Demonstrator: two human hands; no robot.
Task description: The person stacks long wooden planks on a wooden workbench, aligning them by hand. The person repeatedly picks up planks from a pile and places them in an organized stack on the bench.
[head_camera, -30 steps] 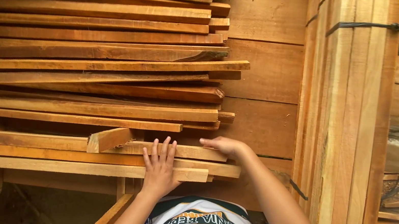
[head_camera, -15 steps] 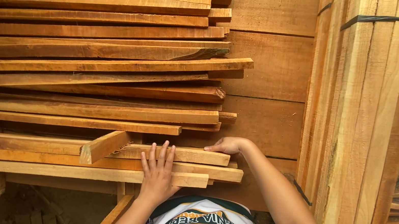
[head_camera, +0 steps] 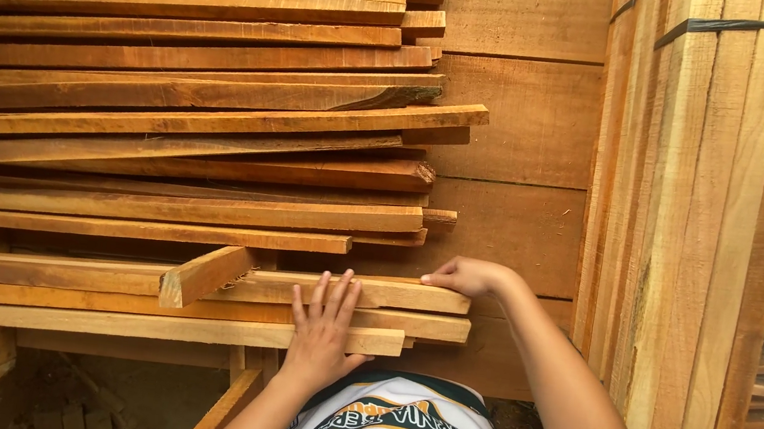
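Slat of pale sawn wood (head_camera: 190, 327) runs left-right along the front of the stack, right under the left hand (head_camera: 323, 330), grip flat and spread. Right hand (head_camera: 464, 277) curls over the upper slat's end (head_camera: 435, 298).

Short offcut block (head_camera: 205, 274) slid a little leftwards along the long planks (head_camera: 193, 303) and tilted more steeply, right hand (head_camera: 464, 276) crept slightly further right on the top plank's end, left hand (head_camera: 323, 330) shifted a touch right with it.
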